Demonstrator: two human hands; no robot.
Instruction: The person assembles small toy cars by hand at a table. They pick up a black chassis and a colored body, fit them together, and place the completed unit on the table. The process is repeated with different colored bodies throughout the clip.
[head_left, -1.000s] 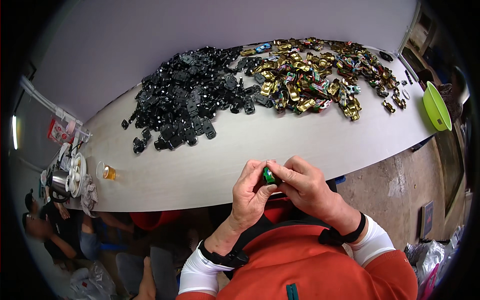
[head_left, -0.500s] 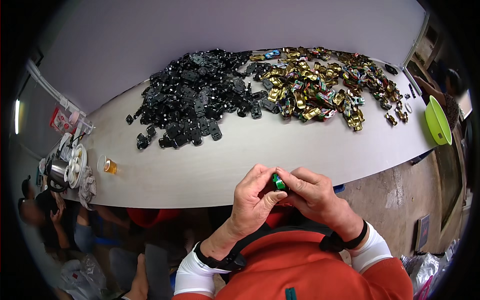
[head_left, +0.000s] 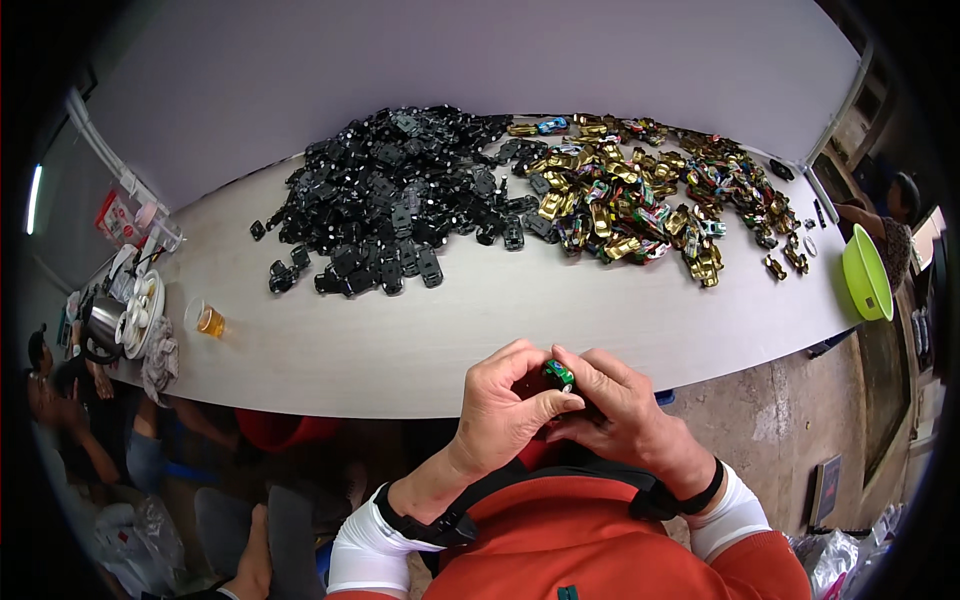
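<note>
Between my two hands, just past the table's near edge, is a small green toy car (head_left: 559, 376). My left hand (head_left: 500, 405) pinches it from the left, thumb and bent forefinger closed around it. From the right, my right hand (head_left: 625, 410) grips it too, its thumb along the car's upper end. Fingers cover much of the car. Farther off on the table lies a big heap of black toy car bases (head_left: 390, 200). Right of it spreads a pile of gold and coloured toy car bodies (head_left: 620, 200).
At the table's left end stand a plastic cup of amber drink (head_left: 210, 321), a tray with small cups (head_left: 145, 312), a metal kettle (head_left: 103, 325) and a cloth (head_left: 160, 362). A green basin (head_left: 866, 275) is at the right end. Other people sit at lower left and far right.
The green car has turned a little in my fingers, and both hands have shifted slightly. The whole view has tilted a bit; the piles look the same.
</note>
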